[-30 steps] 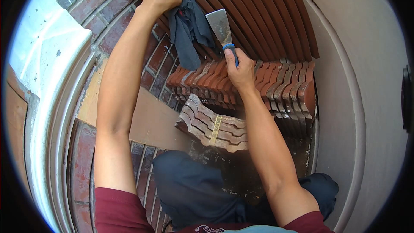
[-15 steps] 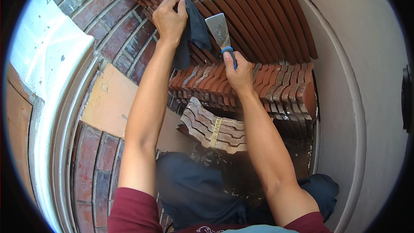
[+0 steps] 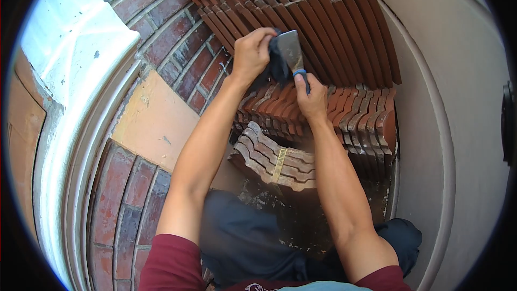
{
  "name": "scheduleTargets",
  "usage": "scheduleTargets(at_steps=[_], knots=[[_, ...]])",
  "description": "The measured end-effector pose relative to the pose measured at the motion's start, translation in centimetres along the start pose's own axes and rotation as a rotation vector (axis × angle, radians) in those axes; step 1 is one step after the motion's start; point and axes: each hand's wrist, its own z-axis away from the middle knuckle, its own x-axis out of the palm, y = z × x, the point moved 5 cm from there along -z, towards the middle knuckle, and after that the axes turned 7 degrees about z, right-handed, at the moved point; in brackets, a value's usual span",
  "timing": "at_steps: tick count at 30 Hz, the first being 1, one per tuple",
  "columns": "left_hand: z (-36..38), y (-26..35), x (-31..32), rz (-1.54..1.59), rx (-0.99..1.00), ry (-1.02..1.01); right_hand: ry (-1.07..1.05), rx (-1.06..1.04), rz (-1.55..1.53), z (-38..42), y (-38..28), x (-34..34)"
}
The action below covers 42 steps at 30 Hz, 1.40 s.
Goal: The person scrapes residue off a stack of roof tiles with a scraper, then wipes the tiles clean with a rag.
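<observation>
A dark cloth [image 3: 278, 68] is pinched in the fingers of my left hand [image 3: 251, 58], its bunched part hanging beside the scraper blade. My right hand [image 3: 313, 101] grips a putty knife [image 3: 291, 53] by its dark handle with a blue collar, the wide metal blade pointing up. Blade and cloth overlap in this view. Behind them stand long rows of reddish roof tiles [image 3: 344, 37] set on edge. Below my right hand runs another row of wavy-edged tiles [image 3: 372, 116].
Between my forearms lies a short stack of pale, dusty tiles [image 3: 253, 148] with a yellow patterned strip [image 3: 279, 165] across it. A brick wall [image 3: 156, 43] and white moulding [image 3: 102, 94] rise on the left. A smooth grey curved wall [image 3: 425, 129] bounds the right.
My left hand has moved right and down, bringing the cloth up against the blade. The cloth hung long before and is now bunched. The putty knife has shifted slightly right and down.
</observation>
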Motion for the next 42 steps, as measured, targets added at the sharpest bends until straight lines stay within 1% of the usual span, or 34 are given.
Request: scheduleTargets(at_steps=[1,3,4,6,7,8,10,11,12,13,14,16,19,20,24,26,27,28,29,31,33,34,35,38,42], knots=[[1.5,-1.0,-0.1,0.002,-0.079,0.030,0.000,-0.010,0.000,0.2,0.0,-0.1],[3.5,-3.5,-1.4,-0.002,-0.240,0.102,-0.013,0.125,-0.142,0.2,0.7,0.1],[3.3,-3.5,-1.9,0.051,-0.238,0.187,-0.026,0.192,-0.222,0.2,0.9,0.6],[2.7,-3.7,-3.3,0.149,-0.231,0.356,0.042,0.181,-0.319,0.0,1.0,0.4],[1.8,-3.4,-4.0,0.075,-0.170,0.429,0.078,0.186,-0.346,-0.3,0.3,-0.2],[1.2,-3.0,-4.2,0.181,-0.338,0.485,0.096,0.181,-0.375,-0.9,-1.5,-0.7],[-0.3,-3.0,-4.0,0.137,-0.248,0.532,0.200,0.209,-0.652,-2.4,-6.0,-2.9],[-1.0,-2.4,-3.8,0.060,-0.143,0.553,0.268,0.186,-0.769,-3.3,-9.3,-4.7],[-1.6,-1.8,-3.3,-0.011,-0.041,0.562,0.344,0.156,-0.844,-4.1,-12.2,-6.7],[-2.0,-1.8,-2.8,-0.008,-0.029,0.581,0.417,0.142,-0.876,-4.5,-15.6,-9.3],[-2.4,-1.9,-2.5,-0.006,-0.012,0.598,0.466,0.059,-0.860,-4.5,-18.3,-12.5],[-2.8,-2.0,-2.0,0.010,-0.008,0.665,0.282,-0.209,-1.051,-4.1,-21.3,-20.6],[-2.5,-1.9,-1.2,0.051,-0.044,0.701,0.331,-0.336,-1.170,1.2,-26.8,-30.5],[-2.3,-2.0,-0.7,0.044,-0.027,0.674,0.432,-0.499,-0.624,3.0,-30.0,-31.0],[-1.7,-1.9,0.2,0.023,0.042,0.576,0.635,-0.647,-1.153,7.6,-28.9,-34.7],[-1.8,-1.7,0.3,0.025,0.070,0.539,0.583,-0.706,-1.206,7.6,-29.6,-33.8],[-2.1,-1.9,0.2,0.069,0.071,0.583,0.502,-0.721,-1.120,7.7,-29.7,-32.4],[-2.5,-2.0,-0.2,0.034,0.051,0.621,0.431,-0.735,-1.032,7.4,-29.9,-30.3],[-2.9,-1.9,-0.3,0.005,0.029,0.653,0.215,-0.736,-1.297,6.2,-30.1,-27.6],[-3.6,-2.1,-0.5,0.000,-0.001,0.703,0.162,-0.540,-1.212,5.4,-29.7,-27.0],[-4.0,-2.3,-0.4,-0.003,-0.026,0.721,0.181,-0.467,-1.047,5.0,-29.4,-26.2],[-4.2,-2.4,-0.3,-0.007,-0.039,0.728,0.223,-0.489,-0.924,4.2,-29.8,-24.3],[-4.2,-2.2,-0.4,0.050,-0.108,0.752,0.264,-0.507,-0.804,3.5,-29.9,-22.8],[-4.5,-3.1,-1.1,0.029,-0.235,0.808,0.260,-0.487,-0.693,2.1,-28.7,-20.4],[-3.7,-2.7,-1.6,-0.101,-0.020,0.794,0.286,-0.307,-0.739,0.7,-26.9,-17.9]])
